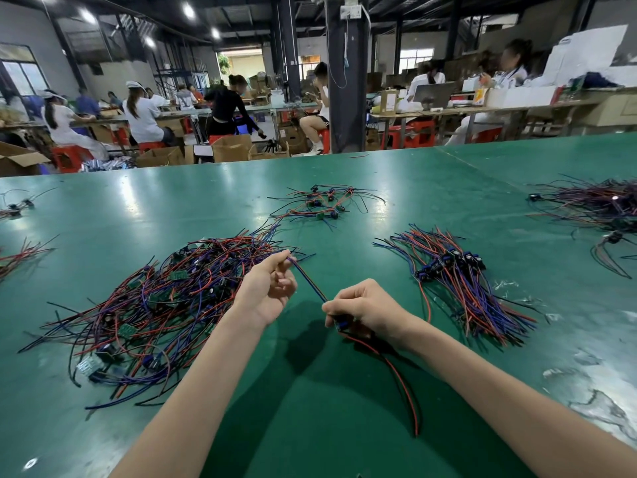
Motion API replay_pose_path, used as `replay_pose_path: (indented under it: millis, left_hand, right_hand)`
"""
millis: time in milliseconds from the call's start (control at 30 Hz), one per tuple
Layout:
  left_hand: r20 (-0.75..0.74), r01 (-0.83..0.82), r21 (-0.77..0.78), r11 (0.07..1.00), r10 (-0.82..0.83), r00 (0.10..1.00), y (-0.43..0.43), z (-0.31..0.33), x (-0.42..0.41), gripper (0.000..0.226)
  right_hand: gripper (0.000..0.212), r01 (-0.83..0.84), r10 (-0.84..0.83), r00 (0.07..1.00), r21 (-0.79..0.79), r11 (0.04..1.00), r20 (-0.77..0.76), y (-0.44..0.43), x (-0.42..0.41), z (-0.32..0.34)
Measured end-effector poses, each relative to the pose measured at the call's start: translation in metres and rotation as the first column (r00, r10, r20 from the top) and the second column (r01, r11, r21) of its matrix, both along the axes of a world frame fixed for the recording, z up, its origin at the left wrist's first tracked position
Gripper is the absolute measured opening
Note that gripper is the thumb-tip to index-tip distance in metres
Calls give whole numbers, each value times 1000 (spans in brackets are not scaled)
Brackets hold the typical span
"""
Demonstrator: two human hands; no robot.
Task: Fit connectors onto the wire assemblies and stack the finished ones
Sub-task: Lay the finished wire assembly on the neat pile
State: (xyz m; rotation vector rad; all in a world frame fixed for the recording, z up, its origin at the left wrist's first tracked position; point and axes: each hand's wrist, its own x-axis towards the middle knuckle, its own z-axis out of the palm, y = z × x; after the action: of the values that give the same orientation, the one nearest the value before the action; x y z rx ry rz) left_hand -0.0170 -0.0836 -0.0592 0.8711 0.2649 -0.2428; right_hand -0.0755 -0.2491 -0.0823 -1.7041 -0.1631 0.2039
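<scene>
Your left hand pinches the far end of a blue-and-red wire pair stretched taut above the green table. Your right hand curls its fingers around the small blue connector, red and black leads trailing below.

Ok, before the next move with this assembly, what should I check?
1. Grip of the left hand on the wire pair, pinched near its end: ok.
2. Grip of the right hand on the blue part: ok.
3. Connector seated: cannot tell, fingers hide it.
4. Wire pair's tip free of the tangled pile: cannot tell, they overlap in view.
5. Red and black trailing leads loose on the table: ok.
6. Room beside the sorted stack on the right: ok.
</scene>
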Motion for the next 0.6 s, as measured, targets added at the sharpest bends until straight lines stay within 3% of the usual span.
replay_pose_path:
  millis: [467,600]
  left_hand:
    - [17,-37,-15,999,37,999,1,-9,3,25]
    - [60,-149,108,983,143,988,-2,-14,3,22]
  right_hand:
    - [21,-206,206,976,-5,979,68,-2,-8,8]
    - [23,-172,173,984,-38,984,29,-1,-6,2]
